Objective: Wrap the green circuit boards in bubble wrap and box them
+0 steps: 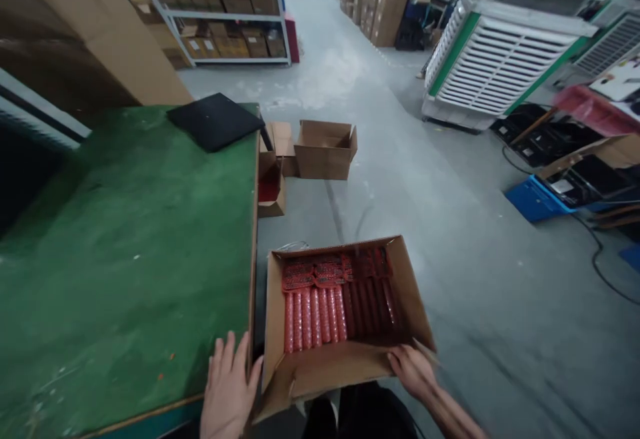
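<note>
Below me is an open cardboard box (pixel 345 366), packed with red tube-shaped packages (pixel 316 318) in rows and flatter red packages with dark print (pixel 320 272) along its far side. My right hand (pixel 413 369) grips the box's near flap close to the right corner, fingers curled over the edge. On the left, my left hand (pixel 229 382) is spread at the corner of the green table (pixel 150 279), its thumb pointing toward the box's left wall. Nothing shows in the left hand.
A black flat panel (pixel 215 121) lies at the table's far edge. Open cartons (pixel 324 152) stand on the floor ahead. A metal shelf (pixel 225 16) holds boxes at the back left. To the right are a large air cooler (pixel 505 59) and a blue crate (pixel 535 198), with a cable on the floor.
</note>
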The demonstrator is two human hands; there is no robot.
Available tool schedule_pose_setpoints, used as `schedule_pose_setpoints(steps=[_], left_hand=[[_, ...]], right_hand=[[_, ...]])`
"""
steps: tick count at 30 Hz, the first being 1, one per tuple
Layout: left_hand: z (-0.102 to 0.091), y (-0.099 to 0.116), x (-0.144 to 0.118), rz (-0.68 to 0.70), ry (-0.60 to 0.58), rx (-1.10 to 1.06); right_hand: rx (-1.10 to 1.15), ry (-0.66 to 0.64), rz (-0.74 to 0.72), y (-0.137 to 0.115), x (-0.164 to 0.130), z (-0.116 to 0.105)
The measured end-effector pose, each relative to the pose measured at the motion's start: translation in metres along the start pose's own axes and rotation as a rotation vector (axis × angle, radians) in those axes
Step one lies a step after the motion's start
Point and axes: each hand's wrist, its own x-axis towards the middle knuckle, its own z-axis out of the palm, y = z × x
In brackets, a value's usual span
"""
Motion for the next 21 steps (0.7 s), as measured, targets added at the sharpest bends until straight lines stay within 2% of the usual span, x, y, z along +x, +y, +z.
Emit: schedule_pose_setpoints(steps=[2, 5, 9, 13, 15, 17, 21], left_hand=[[-0.012, -0.003, 0.007, -0.128, 0.019, 0.018], [-0.021, -0.002, 0.028, -0.271, -0.064, 0.026], [-0.020, -0.006, 0.067, -0.378, -0.166, 0.010], [-0.013, -0.013, 0.097, -0.523, -0.163, -0.029], [-0.006, -0.013, 0.103, -0.557, -0.119, -0.023], [0.001, -0.010, 0.102, -0.540, -0.022, 0.005], [0.006, 0.001, 0.096, -0.481, 0.186, 0.055]], right_hand=[[-0.030, -0.032, 0.003, -0.004, 0.001, -0.003], [-0.032, -0.069, -0.026, -0.007, 0.005, -0.007], [-0.085, -0.127, -0.020, -0.011, 0.010, -0.011], [-0.025, -0.230, 0.017, -0.017, 0.022, -0.015], [0.061, -0.265, 0.041, -0.019, 0.036, -0.016], [0.186, -0.282, 0.085, -0.022, 0.057, -0.013], [0.591, -0.254, 0.269, -0.032, 0.114, 0.001]])
